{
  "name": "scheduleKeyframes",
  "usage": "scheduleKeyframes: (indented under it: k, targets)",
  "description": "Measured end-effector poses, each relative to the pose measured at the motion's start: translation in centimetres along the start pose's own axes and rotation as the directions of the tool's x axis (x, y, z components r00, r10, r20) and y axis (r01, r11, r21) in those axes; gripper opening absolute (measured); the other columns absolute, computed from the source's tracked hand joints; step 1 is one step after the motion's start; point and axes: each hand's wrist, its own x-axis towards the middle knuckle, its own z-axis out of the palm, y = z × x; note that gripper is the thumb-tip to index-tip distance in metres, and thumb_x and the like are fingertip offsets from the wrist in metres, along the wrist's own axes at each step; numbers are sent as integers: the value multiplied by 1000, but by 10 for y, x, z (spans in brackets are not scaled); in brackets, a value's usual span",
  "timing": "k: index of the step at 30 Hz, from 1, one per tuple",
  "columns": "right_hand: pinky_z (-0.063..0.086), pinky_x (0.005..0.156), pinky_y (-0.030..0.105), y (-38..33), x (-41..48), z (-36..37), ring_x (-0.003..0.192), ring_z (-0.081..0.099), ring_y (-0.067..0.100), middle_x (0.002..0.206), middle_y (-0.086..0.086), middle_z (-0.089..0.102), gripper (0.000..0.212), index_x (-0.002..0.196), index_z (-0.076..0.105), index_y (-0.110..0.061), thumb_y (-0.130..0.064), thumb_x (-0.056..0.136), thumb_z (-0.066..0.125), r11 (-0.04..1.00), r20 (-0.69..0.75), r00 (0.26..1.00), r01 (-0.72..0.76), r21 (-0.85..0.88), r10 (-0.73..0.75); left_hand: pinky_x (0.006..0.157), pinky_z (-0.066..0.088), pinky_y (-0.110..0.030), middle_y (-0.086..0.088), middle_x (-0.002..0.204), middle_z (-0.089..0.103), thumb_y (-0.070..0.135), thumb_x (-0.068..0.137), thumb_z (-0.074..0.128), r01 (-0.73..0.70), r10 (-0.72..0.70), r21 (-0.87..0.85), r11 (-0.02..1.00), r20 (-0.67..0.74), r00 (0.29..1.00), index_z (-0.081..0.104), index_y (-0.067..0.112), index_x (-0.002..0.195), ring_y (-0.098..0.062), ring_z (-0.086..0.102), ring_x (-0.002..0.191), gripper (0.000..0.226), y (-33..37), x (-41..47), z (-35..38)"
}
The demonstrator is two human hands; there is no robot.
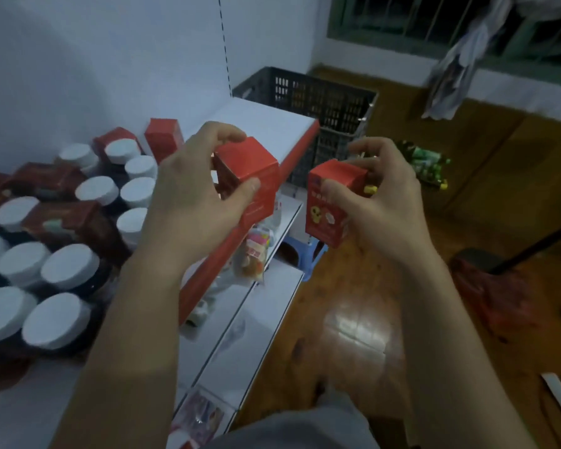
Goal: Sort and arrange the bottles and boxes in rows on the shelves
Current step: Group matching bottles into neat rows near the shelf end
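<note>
Two small red cardboard boxes were up in the air, one in each hand. The left hand (195, 189) gripped the plain red box (251, 170), thumb pressed on its front face and fingers curled over the top edge, right at the red front lip of the white top shelf (266, 121). The right hand (382, 196) pinched the red box with yellow cartoon print (327, 205) between thumb and curled fingers, out past the shelf edge, over the glossy wooden floor (353, 312). The two boxes were near each other, not touching. On the shelf to the left stood a crowd of dark bottles with round white lids (68, 267). Dark red flat boxes (67, 218) lay among them, and another upright red box (162, 137) stood at the back. A black slotted plastic crate (324, 98) sat beyond the shelf end.
</note>
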Motion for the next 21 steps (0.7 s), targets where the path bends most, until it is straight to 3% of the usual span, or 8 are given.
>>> scheduleKeyframes:
  k: [3, 7, 9, 12, 15, 17, 21]
  targets:
    - [59, 77, 21, 15, 58, 25, 103, 60, -4, 113, -17, 62, 52, 126, 52, -30, -38, 83, 80, 998, 68, 997, 41, 54, -45, 84, 50, -17, 10, 122, 63, 28, 87, 78, 35, -31, 73, 997, -63, 998, 54, 32, 129, -9, 63, 105, 49, -6, 40, 3]
    - [55, 70, 12, 35, 138, 63, 94, 59, -15, 106, -23, 59, 51, 125, 51, -34, -36, 84, 80, 990, 180, 979, 72, 120, -93, 92, 52, -34, 1, 125, 63, 27, 85, 77, 121, -96, 218, 968, -121, 988, 53, 29, 130, -17, 62, 108, 52, -34, 101, 12]
    - [51, 65, 7, 44, 177, 79, 90, 57, -19, 104, -21, 58, 51, 125, 52, -30, -32, 83, 81, 985, 232, 964, 97, 143, -129, 89, 51, -38, -3, 122, 63, 27, 81, 73, 177, -146, 309, 935, -122, 982, 53, 29, 129, -22, 61, 106, 53, -54, 136, 19]
    - [50, 63, 6, 60, 236, 102, 87, 59, -18, 107, -16, 60, 53, 127, 52, -28, -30, 83, 81, 983, 322, 933, 123, 139, -162, 85, 44, -36, -7, 116, 59, 24, 77, 69, 232, -220, 457, 859, -80, 972, 54, 28, 130, -28, 56, 105, 55, -72, 182, 27]
    - [52, 76, 15, 75, 288, 131, 87, 62, -2, 110, -15, 58, 56, 128, 51, -31, -34, 81, 82, 984, 398, 901, 138, 110, -171, 92, 47, -48, -7, 116, 59, 30, 81, 68, 241, -275, 644, 726, -49, 960, 52, 30, 132, -32, 51, 113, 53, -80, 221, 28]
    - [50, 75, 17, 82, 310, 152, 89, 61, 2, 109, -16, 58, 59, 127, 52, -31, -35, 78, 83, 983, 458, 871, 137, 120, -177, 96, 41, -52, -6, 121, 58, 35, 85, 67, 285, -326, 716, 638, -85, 942, 51, 33, 133, -34, 48, 118, 50, -89, 240, 24]
    - [41, 65, 2, 87, 335, 191, 88, 62, 2, 103, -11, 64, 50, 118, 59, -24, -30, 75, 84, 958, 538, 798, 173, 227, -271, 96, 38, -53, -7, 127, 53, 29, 84, 69, 375, -436, 761, 530, -134, 890, 49, 33, 134, -36, 45, 121, 53, -116, 261, 27]
